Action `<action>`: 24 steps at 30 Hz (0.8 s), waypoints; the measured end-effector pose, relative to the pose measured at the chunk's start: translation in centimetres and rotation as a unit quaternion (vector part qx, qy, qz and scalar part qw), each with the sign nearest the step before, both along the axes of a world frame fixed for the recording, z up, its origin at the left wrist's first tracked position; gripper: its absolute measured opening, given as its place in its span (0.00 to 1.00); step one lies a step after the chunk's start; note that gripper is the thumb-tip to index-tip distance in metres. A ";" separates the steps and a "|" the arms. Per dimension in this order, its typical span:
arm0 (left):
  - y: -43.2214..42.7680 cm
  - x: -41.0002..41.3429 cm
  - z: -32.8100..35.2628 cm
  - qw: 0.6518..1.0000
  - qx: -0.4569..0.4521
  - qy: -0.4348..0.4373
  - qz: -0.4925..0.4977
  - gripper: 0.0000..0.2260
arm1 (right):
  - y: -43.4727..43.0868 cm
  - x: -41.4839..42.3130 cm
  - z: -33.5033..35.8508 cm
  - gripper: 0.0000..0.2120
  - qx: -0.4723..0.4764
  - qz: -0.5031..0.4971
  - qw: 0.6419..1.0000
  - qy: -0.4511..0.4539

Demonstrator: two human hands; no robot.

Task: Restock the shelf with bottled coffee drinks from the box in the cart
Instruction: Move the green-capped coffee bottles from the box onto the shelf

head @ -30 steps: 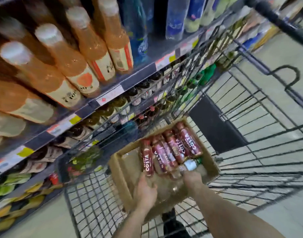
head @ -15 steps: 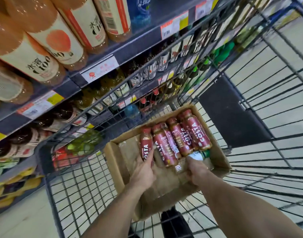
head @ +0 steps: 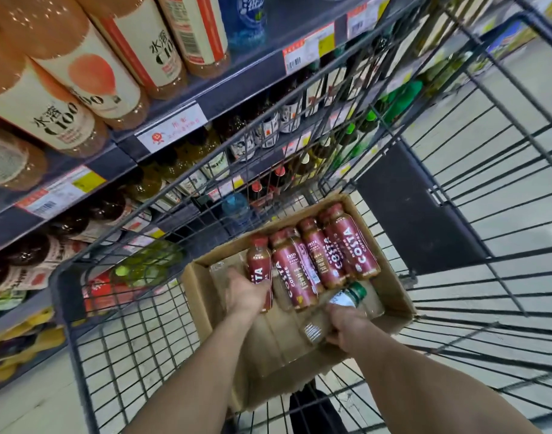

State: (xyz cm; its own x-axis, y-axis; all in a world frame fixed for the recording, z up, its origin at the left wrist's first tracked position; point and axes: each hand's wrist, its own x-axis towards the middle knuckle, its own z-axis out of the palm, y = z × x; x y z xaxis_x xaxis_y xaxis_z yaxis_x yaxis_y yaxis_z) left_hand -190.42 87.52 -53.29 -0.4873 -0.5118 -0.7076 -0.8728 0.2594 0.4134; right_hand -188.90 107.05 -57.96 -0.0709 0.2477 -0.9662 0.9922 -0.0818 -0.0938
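Had the cart (head: 65,277) hard beside the shelf (head: 252,70), over on the left. Had the box (head: 202,308) on the cart floor, coffee bottles (head: 324,255) lying side by side, caps pointing away. Gripped the leftmost bottle (head: 258,261) low down, left hand (head: 246,292), fingers (head: 263,288) curled round it. Clutched a green-capped bottle (head: 346,297) crosswise in the right hand (head: 346,330). Probably called for lifting up and left over the wire rim.

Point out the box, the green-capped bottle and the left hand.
box (head: 201,296): head view, its left cardboard wall.
green-capped bottle (head: 340,299): head view, the pale label below the cap.
left hand (head: 248,294): head view, back of the hand, gripping a Costa bottle (head: 258,261).
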 end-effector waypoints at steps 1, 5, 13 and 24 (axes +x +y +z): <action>0.2 -0.2 -0.4 1.000 0.020 -0.001 0.012 0.28 | 0.1 0.0 -0.1 0.22 -0.001 0.000 1.000 0.001; 0.4 -0.2 -1.6 0.999 0.051 -0.011 0.010 0.21 | 0.3 -0.2 -0.4 0.21 -0.007 -0.010 1.000 -0.004; -0.7 3.2 2.3 0.978 0.181 0.025 0.100 0.22 | 0.2 -0.5 2.4 0.21 -0.004 0.023 1.000 -0.016; -3.0 7.2 13.0 0.948 0.264 0.093 0.153 0.35 | -0.3 0.8 10.8 0.18 -0.032 0.020 0.998 0.047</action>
